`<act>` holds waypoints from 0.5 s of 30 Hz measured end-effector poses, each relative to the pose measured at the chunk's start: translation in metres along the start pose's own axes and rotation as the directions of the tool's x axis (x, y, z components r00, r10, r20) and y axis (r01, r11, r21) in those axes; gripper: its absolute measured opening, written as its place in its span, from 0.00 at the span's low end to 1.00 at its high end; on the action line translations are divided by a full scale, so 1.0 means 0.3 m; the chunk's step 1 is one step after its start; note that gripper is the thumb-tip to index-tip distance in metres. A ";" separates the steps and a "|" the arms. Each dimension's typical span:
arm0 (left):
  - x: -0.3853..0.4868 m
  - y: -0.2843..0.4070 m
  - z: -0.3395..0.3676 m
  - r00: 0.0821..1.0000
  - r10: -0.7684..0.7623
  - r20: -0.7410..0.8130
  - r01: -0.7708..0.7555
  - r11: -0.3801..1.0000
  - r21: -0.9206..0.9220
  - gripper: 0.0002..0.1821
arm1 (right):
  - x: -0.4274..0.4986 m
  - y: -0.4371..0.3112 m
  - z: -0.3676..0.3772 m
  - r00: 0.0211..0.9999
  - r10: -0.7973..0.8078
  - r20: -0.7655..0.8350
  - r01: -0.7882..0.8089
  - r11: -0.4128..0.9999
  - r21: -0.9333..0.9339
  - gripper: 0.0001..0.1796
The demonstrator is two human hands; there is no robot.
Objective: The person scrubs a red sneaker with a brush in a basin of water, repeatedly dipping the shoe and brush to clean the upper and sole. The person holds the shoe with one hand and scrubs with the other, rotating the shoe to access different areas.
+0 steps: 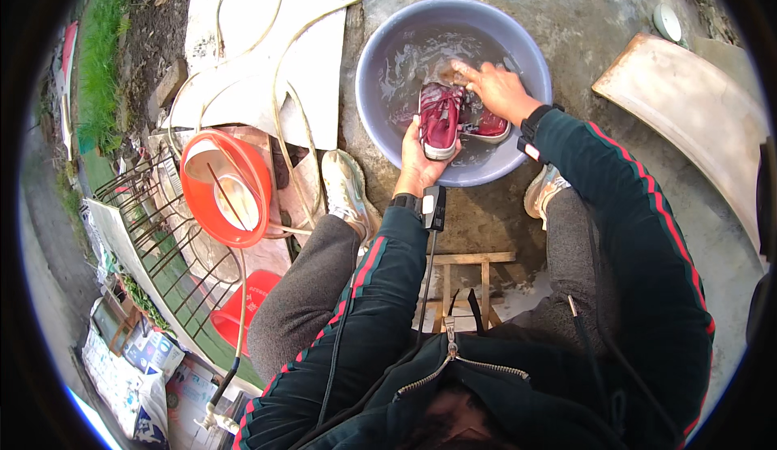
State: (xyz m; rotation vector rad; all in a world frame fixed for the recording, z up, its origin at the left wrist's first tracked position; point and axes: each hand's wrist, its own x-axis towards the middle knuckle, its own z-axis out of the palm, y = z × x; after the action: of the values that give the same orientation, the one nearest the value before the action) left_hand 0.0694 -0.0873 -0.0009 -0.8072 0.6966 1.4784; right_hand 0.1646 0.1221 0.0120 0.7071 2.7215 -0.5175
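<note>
A large blue-grey plastic basin (370, 116) of murky water stands on the ground before me. My left hand (419, 161) grips a wet dark-red lace-up shoe (438, 116) near its heel, the pale sole edge turned towards me. A second red shoe (490, 123) lies in the water just to the right, partly hidden. Over the toe end of the held shoe is my right hand (495, 89), index finger stretched out to the left. Something brownish and blurred sits under its fingertips, so I cannot tell whether that hand holds anything.
To the left, an orange-red bucket (265, 174) with bowl-like things inside stands beside a metal rack (152, 207). A pale hose (276, 80) loops over white boards (315, 43). A curved pale panel (680, 98) lies at right. A wooden stool (470, 259) is below me.
</note>
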 end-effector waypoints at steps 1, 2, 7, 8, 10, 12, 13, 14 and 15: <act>-0.001 0.006 0.000 0.999 -0.027 0.023 0.028 0.999 -0.023 0.29 | 0.013 0.010 -0.006 0.997 0.010 -0.082 -0.013 0.999 -0.036 0.30; -0.003 0.010 0.000 0.999 -0.007 0.046 0.008 1.000 -0.013 0.30 | 0.023 0.016 -0.007 1.000 -0.012 -0.025 0.012 1.000 -0.011 0.31; -0.010 0.007 0.008 0.997 0.009 0.072 -0.005 0.999 -0.047 0.31 | -0.003 0.008 0.021 0.948 0.049 0.315 -0.209 0.843 0.496 0.35; -0.012 0.005 0.012 0.998 0.051 0.029 -0.051 0.999 -0.006 0.30 | -0.023 0.002 0.024 0.952 -0.059 0.301 -0.154 0.756 0.636 0.35; -0.018 0.000 0.018 0.998 0.066 -0.024 -0.066 0.997 0.028 0.30 | -0.059 -0.005 0.024 0.922 -0.133 0.365 -0.176 0.695 0.697 0.34; -0.024 0.001 0.018 0.999 0.046 0.022 -0.046 0.999 0.018 0.30 | -0.069 0.005 0.013 0.941 -0.068 0.333 -0.139 0.817 0.559 0.33; -0.026 0.002 0.017 0.998 0.024 0.059 -0.025 1.000 0.016 0.31 | -0.065 0.013 0.005 0.947 -0.046 0.319 -0.121 0.865 0.486 0.32; -0.031 0.002 0.016 0.995 0.010 0.104 -0.012 1.000 0.023 0.32 | -0.045 0.029 -0.006 0.972 0.035 0.233 -0.106 0.948 0.300 0.31; -0.032 0.005 0.015 0.993 -0.008 0.118 0.004 0.999 0.034 0.32 | -0.021 0.044 -0.015 0.999 0.033 0.008 -0.034 0.989 0.141 0.30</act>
State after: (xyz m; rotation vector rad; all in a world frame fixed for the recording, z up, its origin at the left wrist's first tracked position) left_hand 0.0677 -0.0892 0.0094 -0.6893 0.6281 1.4926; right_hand 0.1758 0.1320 0.0146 0.7831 2.6830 -0.7081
